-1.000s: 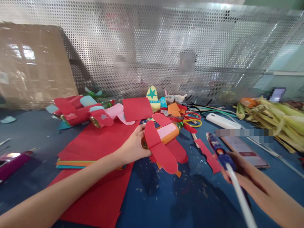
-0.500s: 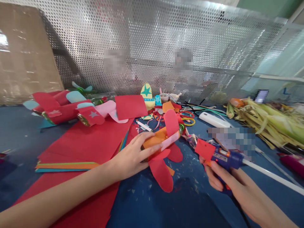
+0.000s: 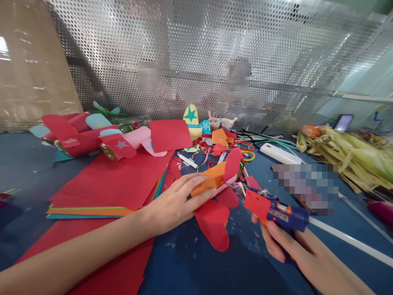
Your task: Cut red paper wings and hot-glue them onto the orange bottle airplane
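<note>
My left hand (image 3: 176, 200) is wrapped round a toy plane (image 3: 213, 180) made from a bottle covered in orange paper, with red rounded wings and a pink strip. Its green bottle neck points to the right. In my right hand (image 3: 291, 246) is a blue hot glue gun (image 3: 288, 216) with a lit red light and a long white glue stick out of its back. A small red paper piece (image 3: 257, 203) shows in front of the gun's body, by my right fingertips. The nozzle end is close to the plane's pink strip; whether they touch I cannot tell.
Red paper sheets (image 3: 113, 180) lie at left over coloured ones. Behind are finished paper planes (image 3: 82, 141), a white marker (image 3: 188, 160), scissors (image 3: 249, 155) and paper scraps. Corn husks (image 3: 346, 155) and a white oblong object (image 3: 280, 153) lie at right. A perforated metal panel (image 3: 196, 53) stands behind.
The glue gun and the red paper piece have moved left, closer to the plane. The plane has turned in my left hand, its neck end shifting slightly right.
</note>
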{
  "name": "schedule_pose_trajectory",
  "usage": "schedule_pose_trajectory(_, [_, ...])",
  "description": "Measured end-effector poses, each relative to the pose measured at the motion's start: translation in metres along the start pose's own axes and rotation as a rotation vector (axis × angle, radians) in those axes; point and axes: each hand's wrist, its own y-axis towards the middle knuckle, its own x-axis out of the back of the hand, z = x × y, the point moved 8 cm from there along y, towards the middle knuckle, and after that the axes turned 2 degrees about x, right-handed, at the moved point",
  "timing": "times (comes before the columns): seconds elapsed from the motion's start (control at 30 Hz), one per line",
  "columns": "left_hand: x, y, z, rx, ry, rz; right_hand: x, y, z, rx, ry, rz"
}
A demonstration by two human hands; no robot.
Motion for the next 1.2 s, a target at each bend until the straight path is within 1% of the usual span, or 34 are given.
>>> schedule_pose_trajectory(0.07, [0.0, 0.001, -0.002, -0.01, 0.011, 0.016, 0.0, -0.003, -0.003, 0.026, -0.052, 0.021])
schedule_pose_trajectory(0.17, [0.002, 0.002, -0.004, -0.024, 0.039, 0.017, 0.006, -0.008, -0.01, 0.068, -0.151, -0.002])
schedule_pose_trajectory(0.33, [0.0, 0.001, -0.007, -0.042, 0.117, 0.03, 0.013, -0.014, -0.02, 0.112, -0.249, -0.022])
schedule_pose_trajectory(0.4, [0.0, 0.001, -0.008, -0.051, 0.158, 0.031, 0.014, -0.013, -0.018, 0.144, -0.307, -0.035])
schedule_pose_trajectory(0.53, [0.003, 0.002, -0.013, -0.089, 0.206, -0.005, 0.015, -0.01, -0.006, 0.202, -0.427, -0.068])
schedule_pose_trajectory(0.8, [0.007, 0.002, -0.018, -0.128, 0.244, -0.037, 0.014, -0.008, 0.01, 0.219, -0.524, -0.071])
schedule_pose_trajectory(0.9, [0.006, 0.002, -0.019, -0.137, 0.242, -0.027, 0.014, -0.009, 0.009, 0.199, -0.528, -0.061])
schedule_pose_trajectory(1.2, [0.004, 0.001, -0.019, -0.167, 0.221, -0.011, 0.023, -0.002, -0.002, 0.018, -0.507, -0.073])
